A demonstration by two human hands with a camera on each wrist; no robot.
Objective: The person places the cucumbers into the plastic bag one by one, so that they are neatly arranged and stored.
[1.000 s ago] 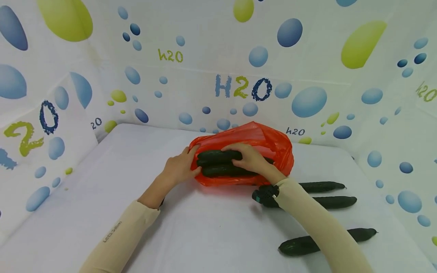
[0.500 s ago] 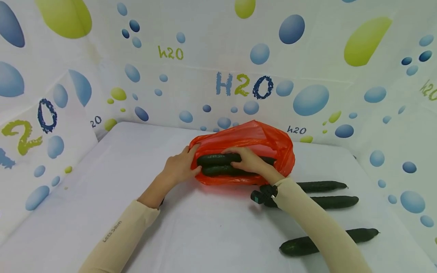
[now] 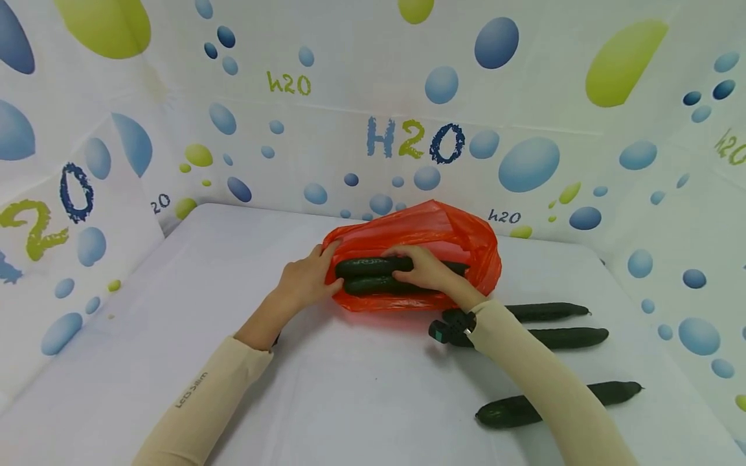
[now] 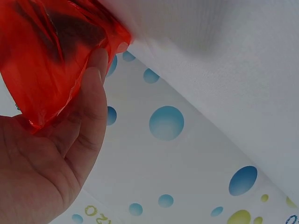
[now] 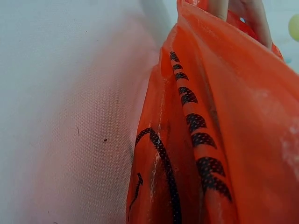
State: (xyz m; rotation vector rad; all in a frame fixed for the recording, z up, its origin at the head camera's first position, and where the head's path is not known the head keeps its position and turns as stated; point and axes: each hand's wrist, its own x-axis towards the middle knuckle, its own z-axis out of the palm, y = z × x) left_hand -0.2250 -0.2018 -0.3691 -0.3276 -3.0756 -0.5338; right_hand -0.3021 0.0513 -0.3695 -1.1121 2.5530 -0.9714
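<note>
In the head view a red plastic bag [image 3: 402,228] lies on its side, its mouth towards me. Two dark green cucumbers lie side by side within it, an upper cucumber [image 3: 370,266] and a lower cucumber [image 3: 373,285]. My left hand [image 3: 304,279] grips the bag's left end, fingers on the far rim, thumb on the near one. The left wrist view shows this hand [image 4: 56,158] with the film [image 4: 37,65] between thumb and fingers. Reaching into the mouth, my right hand [image 3: 428,268] holds the upper cucumber. Red film [image 5: 247,107] hides most of the right wrist view.
Three more cucumbers lie to the right on the white-covered table [image 3: 361,401]: a back one [image 3: 548,312], a middle one [image 3: 571,337] and a front one [image 3: 508,412]. My right forearm crosses above them. A patterned sheet [image 3: 350,77] hangs behind the table.
The head view has shifted slightly, so the scene sits a little higher. Both hands keep their places on the bag and the cucumber.
</note>
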